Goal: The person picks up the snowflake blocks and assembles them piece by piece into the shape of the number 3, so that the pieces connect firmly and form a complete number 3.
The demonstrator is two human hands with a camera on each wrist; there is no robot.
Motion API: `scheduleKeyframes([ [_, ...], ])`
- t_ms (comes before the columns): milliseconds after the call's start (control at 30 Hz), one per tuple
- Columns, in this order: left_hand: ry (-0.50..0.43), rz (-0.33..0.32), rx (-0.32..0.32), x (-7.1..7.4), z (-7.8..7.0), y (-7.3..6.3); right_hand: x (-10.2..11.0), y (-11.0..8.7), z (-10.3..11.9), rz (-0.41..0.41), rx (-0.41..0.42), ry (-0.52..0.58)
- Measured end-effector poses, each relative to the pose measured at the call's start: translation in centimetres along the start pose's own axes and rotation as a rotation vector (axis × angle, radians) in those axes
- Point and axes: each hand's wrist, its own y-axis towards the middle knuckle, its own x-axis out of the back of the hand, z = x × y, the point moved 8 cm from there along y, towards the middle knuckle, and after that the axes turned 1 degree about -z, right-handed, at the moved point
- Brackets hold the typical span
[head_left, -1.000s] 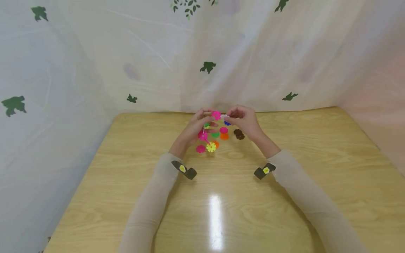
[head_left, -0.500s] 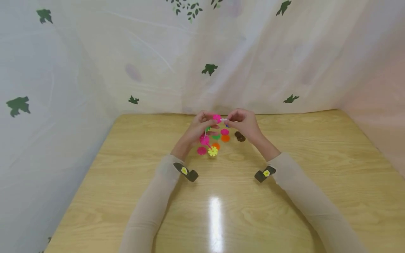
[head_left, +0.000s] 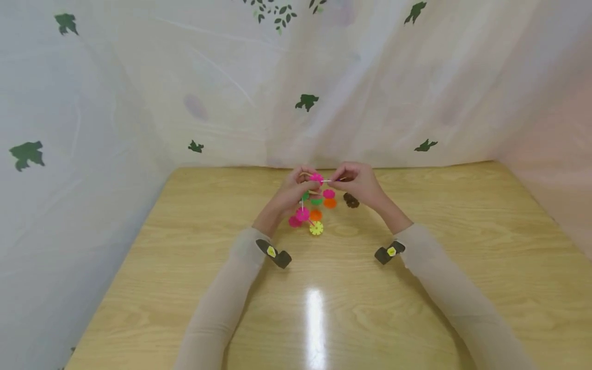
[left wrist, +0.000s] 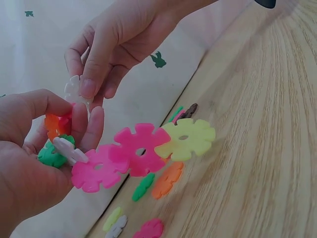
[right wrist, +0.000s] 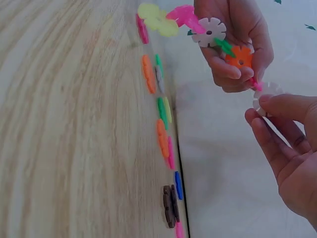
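Observation:
A chain of slotted plastic flower discs hangs from my left hand [head_left: 292, 191], whose thumb and fingers grip its upper part. In the left wrist view an orange disc [left wrist: 53, 128], a green disc [left wrist: 50, 154] and a white one run down to pink discs [left wrist: 99, 168] and a yellow disc [left wrist: 190, 138] at the free end. Between thumb and fingertips, my right hand [head_left: 363, 182] pinches another white disc [right wrist: 266, 91]. It meets the small pink disc [right wrist: 256, 83] at the chain's upper end; whether their slots are joined I cannot tell.
Loose discs lie on the wooden table [head_left: 370, 298] beneath the hands: orange [head_left: 316, 215], dark pink [head_left: 294, 221], green [head_left: 316, 201] and several others. Brown discs [head_left: 351, 200] lie below the right hand. A patterned cloth [head_left: 231, 103] hangs behind the table's far edge.
The white disc in my right hand has turned from face-on to edge-on against the pink disc. The chain's yellow end has swung slightly lower and to the right.

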Motion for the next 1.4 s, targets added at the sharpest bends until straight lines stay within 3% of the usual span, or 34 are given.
scheduleKeyframes([
  [300,-0.009,0.023,-0.025,-0.5,-0.4,0.0,0.3,0.0,0.3,-0.006,0.022,0.062],
  [533,-0.013,0.031,-0.082,-0.7,-0.4,-0.1,0.3,0.0,0.3,-0.002,0.060,0.111],
  [700,0.079,0.046,-0.092,-1.1,-0.8,-0.2,0.4,0.1,0.0,0.006,0.061,0.126],
  [900,0.177,0.078,-0.027,-1.1,-0.6,-0.5,0.3,0.1,-0.6,0.022,-0.006,0.084],
  [1067,0.186,0.051,0.034,-0.1,-0.2,-0.4,-0.1,0.1,-0.8,0.081,-0.046,0.020],
  [1267,0.146,0.038,0.035,1.1,-0.2,0.0,-0.3,0.1,-1.5,0.150,-0.094,-0.058],
  [1400,0.143,0.069,0.045,1.7,-0.3,0.1,-1.5,-0.2,-1.9,0.287,-0.139,-0.105],
])
